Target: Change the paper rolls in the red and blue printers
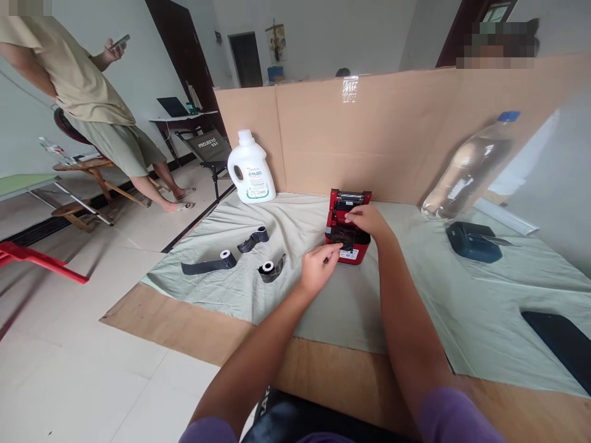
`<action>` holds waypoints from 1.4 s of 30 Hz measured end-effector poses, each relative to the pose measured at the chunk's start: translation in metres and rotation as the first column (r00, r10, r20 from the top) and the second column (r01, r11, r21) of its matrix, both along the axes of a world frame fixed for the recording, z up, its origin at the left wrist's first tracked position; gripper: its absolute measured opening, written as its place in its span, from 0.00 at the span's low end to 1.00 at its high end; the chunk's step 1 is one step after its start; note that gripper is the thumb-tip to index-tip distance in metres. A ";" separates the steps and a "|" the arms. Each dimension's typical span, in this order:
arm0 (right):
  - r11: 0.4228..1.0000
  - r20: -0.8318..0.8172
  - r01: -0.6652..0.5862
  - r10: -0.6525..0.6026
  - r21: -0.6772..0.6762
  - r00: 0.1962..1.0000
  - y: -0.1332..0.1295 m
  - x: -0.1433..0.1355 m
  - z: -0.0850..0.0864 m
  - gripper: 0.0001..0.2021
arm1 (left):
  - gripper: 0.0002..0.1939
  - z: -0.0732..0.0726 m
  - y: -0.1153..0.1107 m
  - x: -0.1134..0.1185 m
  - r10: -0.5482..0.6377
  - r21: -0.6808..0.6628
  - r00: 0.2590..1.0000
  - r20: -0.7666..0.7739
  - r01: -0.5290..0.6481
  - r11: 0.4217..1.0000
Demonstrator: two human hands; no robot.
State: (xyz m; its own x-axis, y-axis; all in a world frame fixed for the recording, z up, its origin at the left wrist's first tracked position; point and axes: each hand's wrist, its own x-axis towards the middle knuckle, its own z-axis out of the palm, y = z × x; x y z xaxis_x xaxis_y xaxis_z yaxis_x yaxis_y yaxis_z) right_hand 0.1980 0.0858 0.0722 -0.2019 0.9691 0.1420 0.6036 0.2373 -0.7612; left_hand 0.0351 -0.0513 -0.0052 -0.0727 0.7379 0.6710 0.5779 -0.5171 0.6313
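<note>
A small red device (354,255) with its lid raised stands on the pale green cloth. Dark film (344,237) lies across its opening. My left hand (319,267) is at the device's front left edge, its fingers closed by the dark film; what they grip is too small to make out. Over the device's right side is my right hand (367,220), fingers closed near the raised lid, with anything between them hidden. To the left on the cloth are three rolls of dark strip: one partly unrolled (210,264), one behind it (253,239) and one nearer the device (270,269).
A white jug (252,169) and a large clear bottle (471,166) stand before a cardboard screen (360,141). On the right lie a dark blue case (462,241) and a black phone (558,344). A person (92,92) holding a phone stands at the back left.
</note>
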 end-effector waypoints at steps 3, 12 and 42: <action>0.971 -0.236 0.235 -0.221 0.037 0.946 0.003 0.014 0.008 0.12 | 0.14 0.000 -0.001 0.000 0.007 0.097 0.990 -0.143 0.007 0.995; 0.957 -0.554 0.289 -0.226 0.028 0.801 0.006 0.001 -0.005 0.20 | 0.13 0.004 -0.006 0.001 0.114 0.256 0.924 -0.365 -0.018 0.966; 0.989 -0.793 -0.128 0.018 -0.076 0.609 -0.025 0.013 -0.068 0.38 | 0.17 0.013 0.034 -0.025 0.055 -0.364 0.989 -0.139 -0.102 0.926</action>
